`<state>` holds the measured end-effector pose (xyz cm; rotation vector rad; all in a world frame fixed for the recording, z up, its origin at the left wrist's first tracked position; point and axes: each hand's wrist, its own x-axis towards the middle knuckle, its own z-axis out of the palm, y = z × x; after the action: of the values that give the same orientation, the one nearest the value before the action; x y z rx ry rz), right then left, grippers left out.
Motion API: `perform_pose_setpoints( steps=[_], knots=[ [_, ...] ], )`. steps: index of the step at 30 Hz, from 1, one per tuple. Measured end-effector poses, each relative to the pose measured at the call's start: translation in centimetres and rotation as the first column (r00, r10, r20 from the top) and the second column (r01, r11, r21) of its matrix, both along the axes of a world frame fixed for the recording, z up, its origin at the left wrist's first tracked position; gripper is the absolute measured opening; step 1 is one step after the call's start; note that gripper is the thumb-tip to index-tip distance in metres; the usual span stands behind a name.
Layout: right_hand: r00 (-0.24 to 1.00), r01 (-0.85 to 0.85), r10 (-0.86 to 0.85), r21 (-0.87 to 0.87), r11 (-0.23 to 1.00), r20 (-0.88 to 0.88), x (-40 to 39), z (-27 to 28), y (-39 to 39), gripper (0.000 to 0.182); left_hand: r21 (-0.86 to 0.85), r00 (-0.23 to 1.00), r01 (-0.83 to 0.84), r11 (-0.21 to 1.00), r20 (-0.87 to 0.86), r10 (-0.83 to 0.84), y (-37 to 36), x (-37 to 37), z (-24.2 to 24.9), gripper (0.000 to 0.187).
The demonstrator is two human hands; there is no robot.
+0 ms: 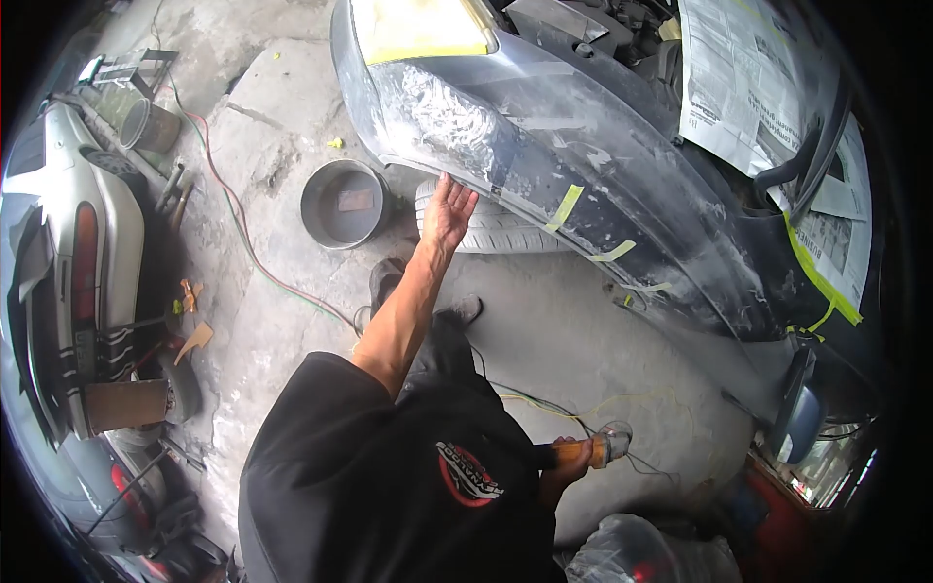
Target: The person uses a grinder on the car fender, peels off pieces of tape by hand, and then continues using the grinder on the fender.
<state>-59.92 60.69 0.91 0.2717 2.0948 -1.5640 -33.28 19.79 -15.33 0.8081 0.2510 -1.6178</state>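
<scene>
My left hand [448,209] reaches up with its palm showing and its fingers stretched out, the fingertips at the lower edge of the sanded grey car panel [612,146]. A tire [515,231] lies in view behind and beside that hand. The panel carries whitish sanded patches and short strips of yellow-green tape [565,208]. Down at the lower right, my right hand [571,461] is wrapped round an orange and black power tool [570,453], whose metal head points right, away from the panel.
A grey bucket [345,236] stands left of the tire. A red and green hose [229,194] crosses the concrete floor. Cables trail near the tool. Newspaper [729,87] masks the car at upper right. Car parts, including a white bumper [121,233], lie at far left; clear plastic [622,554] is at the bottom.
</scene>
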Motion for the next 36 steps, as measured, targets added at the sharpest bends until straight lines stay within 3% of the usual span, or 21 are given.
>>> perform_pose_setpoints(
  steps=[8,21,28,34,36],
  knots=[
    [0.999,0.017,-0.015,-0.043,0.999,0.034,0.2,0.0,0.0,0.033,-0.025,0.995,-0.039,0.999,-0.098,0.036,0.1,-0.4,-0.7,0.042],
    [0.999,0.019,-0.018,-0.014,1.000,0.040,0.6,0.3,-0.3,0.036,-0.022,0.998,-0.028,0.999,-0.062,0.027,0.0,-0.6,-1.1,0.045],
    [0.999,0.030,-0.029,-0.023,0.999,0.025,0.3,-0.3,-0.2,0.034,-0.013,0.999,-0.018,1.000,0.028,0.018,0.1,-1.1,0.1,0.057],
    [1.000,-0.002,0.003,-0.051,0.999,0.022,0.3,-0.2,-0.5,0.032,-0.056,0.950,0.307,0.950,-0.037,-0.310,4.3,-5.2,2.7,0.056],
    [0.998,-0.005,0.011,-0.099,0.995,0.061,-0.1,-0.6,0.1,0.029,-0.076,0.945,0.318,0.945,-0.054,-0.322,4.8,-6.3,3.2,0.050]
  ],
)
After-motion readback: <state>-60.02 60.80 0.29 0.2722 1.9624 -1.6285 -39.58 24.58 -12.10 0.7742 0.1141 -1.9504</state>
